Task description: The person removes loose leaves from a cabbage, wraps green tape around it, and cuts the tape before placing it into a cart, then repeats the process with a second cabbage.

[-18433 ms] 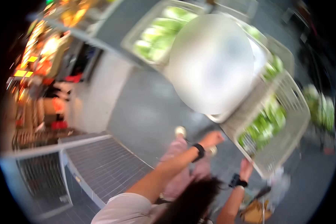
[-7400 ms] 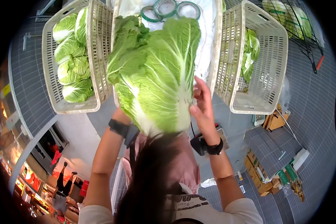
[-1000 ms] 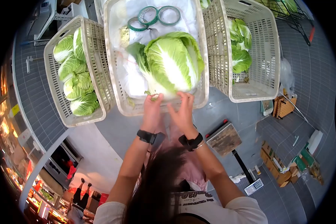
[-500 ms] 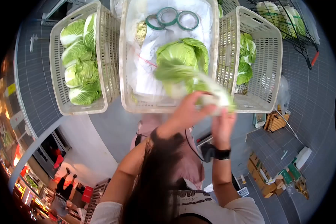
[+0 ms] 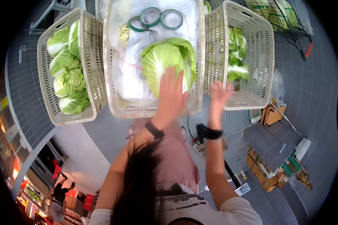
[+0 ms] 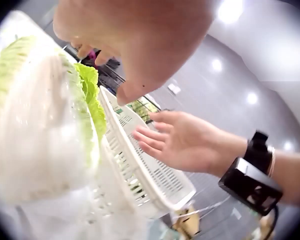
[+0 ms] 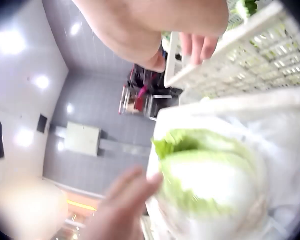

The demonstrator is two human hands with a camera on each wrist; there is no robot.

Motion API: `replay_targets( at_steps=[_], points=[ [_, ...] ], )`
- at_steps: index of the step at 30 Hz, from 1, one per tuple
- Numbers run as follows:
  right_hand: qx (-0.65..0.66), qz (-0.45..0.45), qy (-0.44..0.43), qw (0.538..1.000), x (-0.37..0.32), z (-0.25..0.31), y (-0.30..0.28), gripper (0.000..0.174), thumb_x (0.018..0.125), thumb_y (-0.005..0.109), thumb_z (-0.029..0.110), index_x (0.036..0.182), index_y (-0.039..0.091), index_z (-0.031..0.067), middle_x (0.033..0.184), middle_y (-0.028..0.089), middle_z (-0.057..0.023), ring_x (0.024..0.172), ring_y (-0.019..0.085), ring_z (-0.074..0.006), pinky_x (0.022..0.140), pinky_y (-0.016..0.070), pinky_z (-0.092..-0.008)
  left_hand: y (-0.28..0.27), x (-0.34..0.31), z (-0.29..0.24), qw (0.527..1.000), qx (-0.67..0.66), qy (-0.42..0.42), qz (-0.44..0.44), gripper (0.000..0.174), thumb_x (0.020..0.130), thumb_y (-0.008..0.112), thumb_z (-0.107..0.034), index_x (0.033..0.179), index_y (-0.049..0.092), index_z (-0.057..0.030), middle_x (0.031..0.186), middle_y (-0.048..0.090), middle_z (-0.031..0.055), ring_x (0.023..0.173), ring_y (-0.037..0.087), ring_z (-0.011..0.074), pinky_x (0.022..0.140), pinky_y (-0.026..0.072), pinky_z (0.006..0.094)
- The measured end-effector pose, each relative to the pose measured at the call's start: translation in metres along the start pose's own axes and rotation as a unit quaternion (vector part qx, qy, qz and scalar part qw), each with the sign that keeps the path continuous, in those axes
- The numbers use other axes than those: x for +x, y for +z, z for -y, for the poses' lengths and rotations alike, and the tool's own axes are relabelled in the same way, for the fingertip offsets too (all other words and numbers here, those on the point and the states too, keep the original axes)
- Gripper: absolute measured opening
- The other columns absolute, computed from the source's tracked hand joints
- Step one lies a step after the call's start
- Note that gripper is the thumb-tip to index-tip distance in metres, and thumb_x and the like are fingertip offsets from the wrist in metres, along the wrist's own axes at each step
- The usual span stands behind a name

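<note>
A Chinese cabbage head (image 5: 165, 62) lies in the middle white plastic crate (image 5: 108, 75), on a white liner. My left hand (image 5: 171, 93) reaches over its near side with fingers straight, overlapping the cabbage in the head view. My right hand (image 5: 218, 97) is at the near left corner of the right crate (image 5: 259, 60), fingers loosely spread and nothing in them. Just beyond its fingertips, a blurred cabbage leaf (image 5: 237, 72) is inside that crate with other loose leaves (image 5: 237, 43). In the left wrist view, the cabbage's white ribs (image 6: 40, 115) fill the left side.
Three rolls of green tape (image 5: 150, 17) lie at the crate's far end. The left crate (image 5: 87, 56) holds several cabbages (image 5: 63, 62). A black wire basket (image 5: 296, 41) with cabbages is at the far right. A platform scale (image 5: 210, 146) and cardboard boxes (image 5: 261, 170) are on the floor.
Half a second ago both hands held a detached cabbage leaf near the right crate. The leaf is now in that crate, and the left hand has moved left, back over the cabbage.
</note>
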State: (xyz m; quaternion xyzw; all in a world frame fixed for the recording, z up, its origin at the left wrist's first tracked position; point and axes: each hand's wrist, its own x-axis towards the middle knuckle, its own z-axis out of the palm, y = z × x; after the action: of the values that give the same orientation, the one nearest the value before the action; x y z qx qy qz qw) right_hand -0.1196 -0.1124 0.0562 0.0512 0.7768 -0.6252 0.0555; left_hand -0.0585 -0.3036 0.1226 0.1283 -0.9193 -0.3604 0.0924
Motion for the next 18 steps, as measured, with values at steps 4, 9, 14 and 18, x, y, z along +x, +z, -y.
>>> replay_targets(
  at_steps=[4, 9, 14, 18],
  points=[
    [-0.133, 0.065, -0.086, 0.985, 0.005, -0.013, 0.085, 0.048, 0.089, 0.059, 0.008, 0.132, 0.04, -0.0005, 0.126, 0.048, -0.0195, 0.112, 0.051, -0.028, 0.095, 0.0432, -0.0378, 0.031, 0.02, 0.031, 0.987, 0.107, 0.104, 0.059, 0.06, 0.079, 0.061, -0.022, 0.133, 0.046, -0.0035, 0.142, 0.042, 0.0136, 0.134, 0.035, 0.0296, 0.111, 0.0254, 0.0449],
    [-0.157, 0.049, -0.031, 0.986, 0.029, -0.035, 0.088, 0.04, 0.086, 0.059, 0.011, 0.123, 0.05, -0.0044, 0.119, 0.055, -0.0217, 0.109, 0.055, -0.0328, 0.093, 0.0435, -0.0377, 0.019, 0.003, 0.05, 0.976, 0.167, 0.109, 0.082, 0.056, 0.077, 0.059, -0.023, 0.133, 0.052, -0.0209, 0.144, 0.043, 0.0021, 0.134, 0.038, 0.0211, 0.111, 0.0266, 0.0415],
    [-0.212, 0.166, 0.108, 0.957, 0.004, -0.014, 0.099, 0.041, 0.082, 0.06, 0.014, 0.122, 0.055, 0.0038, 0.104, 0.065, -0.0218, 0.098, 0.062, -0.0389, 0.085, 0.0476, -0.042, -0.005, -0.044, 0.073, 0.973, 0.2, 0.095, 0.071, 0.054, 0.081, 0.056, -0.026, 0.135, 0.051, -0.0256, 0.146, 0.041, 0.0031, 0.135, 0.036, 0.0247, 0.111, 0.0221, 0.0468],
    [-0.158, 0.134, 0.068, 0.976, -0.027, 0.024, 0.116, 0.035, 0.082, 0.057, 0.006, 0.117, 0.057, 0.0072, 0.097, 0.065, -0.0228, 0.094, 0.06, -0.0419, 0.081, 0.0477, -0.0449, -0.016, -0.059, 0.059, 0.984, 0.173, 0.016, 0.048, 0.049, 0.085, 0.056, -0.022, 0.134, 0.051, -0.0183, 0.143, 0.042, 0.0095, 0.136, 0.034, 0.0272, 0.112, 0.0167, 0.0527]
  ],
)
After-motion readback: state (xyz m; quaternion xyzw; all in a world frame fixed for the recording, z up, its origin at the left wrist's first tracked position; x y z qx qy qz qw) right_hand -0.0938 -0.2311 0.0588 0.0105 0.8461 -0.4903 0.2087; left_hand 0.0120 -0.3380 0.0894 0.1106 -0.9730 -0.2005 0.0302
